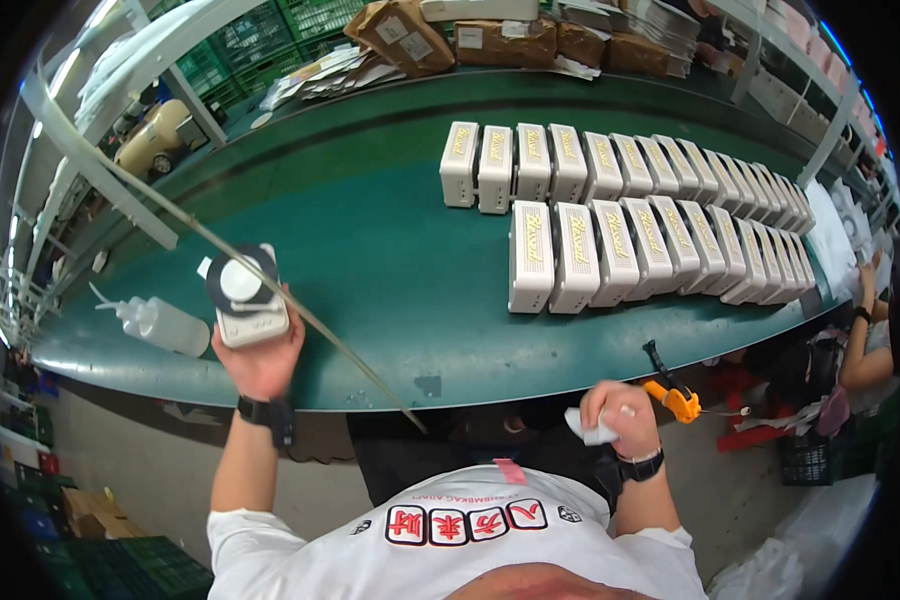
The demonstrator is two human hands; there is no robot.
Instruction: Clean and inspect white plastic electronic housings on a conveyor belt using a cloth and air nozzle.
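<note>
White shirt (450, 555) nearest; right hand (618, 415) curled around what looks like a white cloth (588, 430); left hand (260, 355) fingers gripping a white speaker (250, 300)

Two rows of white boxes (630, 215), squeeze bottle (160, 322), orange tool (675, 395)

White rectangular boxes (660, 240) with gold script labels: two rows, upright, side by side, on the green desk (390, 270), right half. Brown cardboard parcels (490, 40) with white labels: far desk edge, stacked and leaning. Small white box (253, 318): held in left hand (260, 360).
</note>
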